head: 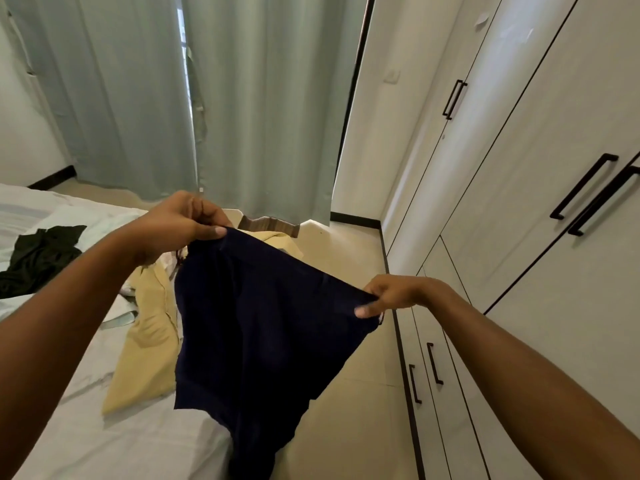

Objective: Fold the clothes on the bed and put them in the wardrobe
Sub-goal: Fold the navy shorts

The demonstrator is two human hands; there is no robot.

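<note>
garments in view: 3. one navy cloth [263,323], thin, smooth, roughly rectangular, is held up in the air over the bed [121,445] edge and the floor [346,258], hanging from its top edge. left hand [180,223] pinches the top left corner, right hand [398,294] pinches the top right corner. fingers [216,232] of both are curled tight on the fabric. the top edge is stretched between them and slopes down to the right.

one beige garment [149,348] lies spread and creased on the bed, partly behind the navy cloth. one black garment [38,258] lies crumpled on the bed at far left, well apart from the beige one. a pale green fabric strip [117,318] sits just beside the beige garment, cannot tell what it is. the sheet [86,393] is white and wrinkled.

wardrobe [519,202] on the right: flat white matte doors, all closed, contents hidden. black bar handles [585,185]: 5 visible, 3 on the tall doors, 2 on the lower ones.

curtains [259,98]: 2 pale green panels with soft vertical folds and a narrow bright gap between them. the floor is glossy beige tile.
</note>
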